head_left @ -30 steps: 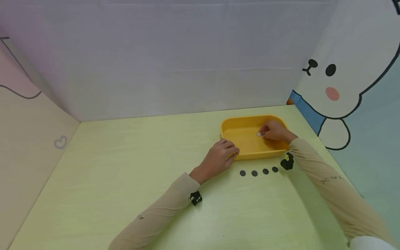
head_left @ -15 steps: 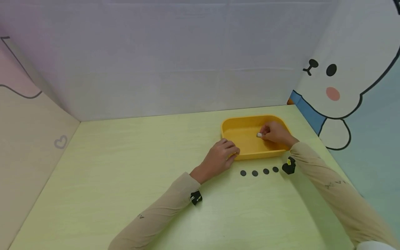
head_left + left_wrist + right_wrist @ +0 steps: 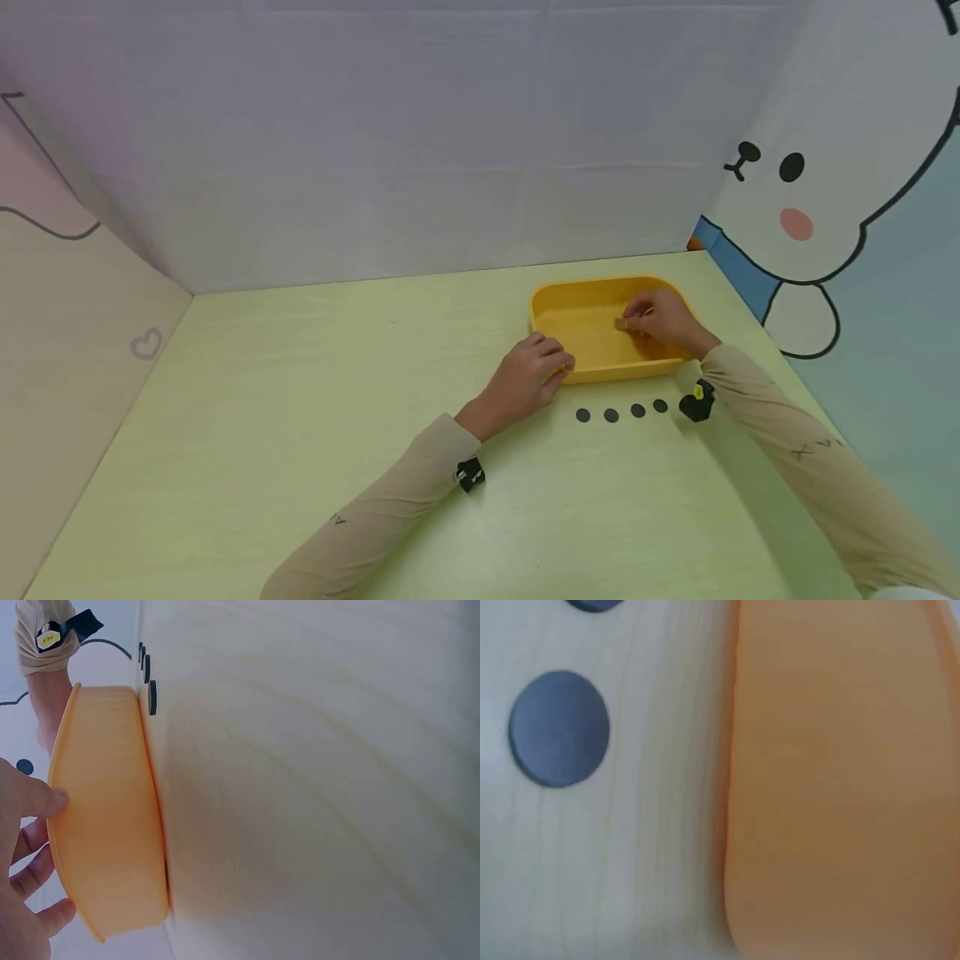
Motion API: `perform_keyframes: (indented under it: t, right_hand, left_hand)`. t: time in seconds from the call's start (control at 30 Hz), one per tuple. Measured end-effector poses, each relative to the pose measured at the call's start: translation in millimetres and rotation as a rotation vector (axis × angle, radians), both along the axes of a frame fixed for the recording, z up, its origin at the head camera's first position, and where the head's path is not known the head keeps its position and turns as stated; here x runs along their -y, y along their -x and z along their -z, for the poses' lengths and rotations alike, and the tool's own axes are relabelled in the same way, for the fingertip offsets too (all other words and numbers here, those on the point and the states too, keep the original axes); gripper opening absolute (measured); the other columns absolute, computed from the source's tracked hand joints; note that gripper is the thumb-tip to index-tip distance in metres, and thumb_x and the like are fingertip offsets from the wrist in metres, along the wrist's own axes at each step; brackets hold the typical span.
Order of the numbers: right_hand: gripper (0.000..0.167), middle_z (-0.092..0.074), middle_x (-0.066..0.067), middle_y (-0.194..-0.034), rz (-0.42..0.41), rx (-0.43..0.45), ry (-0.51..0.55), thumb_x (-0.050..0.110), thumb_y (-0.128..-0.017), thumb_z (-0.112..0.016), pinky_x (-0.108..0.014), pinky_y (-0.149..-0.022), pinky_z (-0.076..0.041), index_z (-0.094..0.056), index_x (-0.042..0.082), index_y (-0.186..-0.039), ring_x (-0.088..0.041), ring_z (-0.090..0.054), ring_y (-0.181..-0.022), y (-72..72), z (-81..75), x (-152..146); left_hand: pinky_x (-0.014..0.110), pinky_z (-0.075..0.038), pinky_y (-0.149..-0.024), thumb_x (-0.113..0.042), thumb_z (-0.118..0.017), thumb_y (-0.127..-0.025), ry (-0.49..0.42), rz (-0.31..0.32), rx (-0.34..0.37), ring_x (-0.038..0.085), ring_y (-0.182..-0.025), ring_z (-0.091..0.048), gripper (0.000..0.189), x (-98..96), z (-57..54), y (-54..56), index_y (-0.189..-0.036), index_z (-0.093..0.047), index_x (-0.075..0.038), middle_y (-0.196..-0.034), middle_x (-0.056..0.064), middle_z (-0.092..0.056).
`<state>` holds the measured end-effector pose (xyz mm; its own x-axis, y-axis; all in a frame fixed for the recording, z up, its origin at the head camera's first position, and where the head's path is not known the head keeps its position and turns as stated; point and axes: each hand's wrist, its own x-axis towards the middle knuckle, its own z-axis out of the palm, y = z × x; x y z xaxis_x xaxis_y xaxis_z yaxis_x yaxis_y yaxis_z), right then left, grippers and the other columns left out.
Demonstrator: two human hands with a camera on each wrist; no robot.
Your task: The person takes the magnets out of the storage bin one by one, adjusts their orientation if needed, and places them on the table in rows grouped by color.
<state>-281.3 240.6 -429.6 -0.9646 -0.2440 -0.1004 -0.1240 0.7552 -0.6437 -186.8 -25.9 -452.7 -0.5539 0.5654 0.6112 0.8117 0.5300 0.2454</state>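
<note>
In the head view a yellow tray (image 3: 622,374) sits on the table at the right. My left hand (image 3: 525,379) holds its near left corner; in the left wrist view the thumb lies on the outer wall of the tray (image 3: 112,817), with fingers (image 3: 34,874) at the rim. Over the inside of the tray, my right hand (image 3: 663,318) pinches a small flat piece (image 3: 620,323) between thumb and fingers. It looks brownish now, and I cannot tell its kind. The right wrist view has only the tray's side (image 3: 840,787), without the hand.
Several flat black discs (image 3: 611,415) lie in a row on the table in front of the tray, one disc (image 3: 559,729) large in the right wrist view. A pale wall (image 3: 450,192) rises behind the table (image 3: 315,375); a wall with a cartoon figure (image 3: 825,208) stands at the right.
The small piece in my right hand has turned, from a whitish face to a brownish one. My right wrist has shifted slightly to the right. The left hand and the tray stay put.
</note>
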Motion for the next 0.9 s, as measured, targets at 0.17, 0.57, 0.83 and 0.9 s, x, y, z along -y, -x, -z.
perform_keyframes:
  t: [0.17, 0.57, 0.83, 0.9]
  right_hand:
    - [0.017, -0.062, -0.018, -0.086, 0.031, 0.033, 0.036, 0.004, -0.086, -0.067, -0.030, -0.059, -0.051, -0.067, -0.008, -0.098, -0.028, -0.057, -0.069, -1.6, -1.1, -0.2]
    - [0.022, -0.064, -0.023, -0.103, -0.022, 0.038, 0.039, 0.003, -0.082, -0.072, -0.020, -0.069, -0.045, -0.068, -0.009, -0.100, -0.031, -0.056, -0.088, -4.3, -3.1, -2.0]
    - [0.024, -0.064, -0.022, -0.107, 0.014, 0.112, 0.112, 0.009, -0.084, -0.071, -0.017, -0.071, -0.046, -0.069, -0.006, -0.103, -0.030, -0.057, -0.095, -1.4, -1.3, -2.0]
    - [0.026, -0.065, -0.021, -0.108, 0.031, 0.134, 0.122, 0.011, -0.084, -0.072, -0.021, -0.076, -0.045, -0.069, -0.005, -0.104, -0.029, -0.055, -0.097, 0.7, 0.0, -2.7]
  left_hand:
    - [0.023, -0.042, -0.077, -0.010, -0.072, -0.083, 0.000, 0.002, -0.003, 0.015, -0.083, -0.051, 0.006, 0.0, 2.0, 1.4, -0.089, -0.070, -0.012, -0.091, -0.001, -0.064]
    - [0.023, -0.042, -0.078, -0.010, -0.073, -0.082, 0.005, 0.001, -0.009, 0.015, -0.085, -0.051, 0.008, 0.0, 2.5, 1.7, -0.089, -0.070, -0.013, -0.091, -0.001, -0.064]
    - [0.024, -0.042, -0.078, -0.010, -0.073, -0.082, 0.005, -0.002, 0.004, 0.015, -0.085, -0.051, 0.009, 0.2, 1.3, 1.8, -0.089, -0.070, -0.013, -0.091, -0.001, -0.064]
    - [0.024, -0.042, -0.078, -0.010, -0.073, -0.082, 0.006, -0.002, 0.004, 0.015, -0.085, -0.051, 0.008, 0.4, 1.4, 2.2, -0.089, -0.070, -0.012, -0.091, -0.001, -0.064]
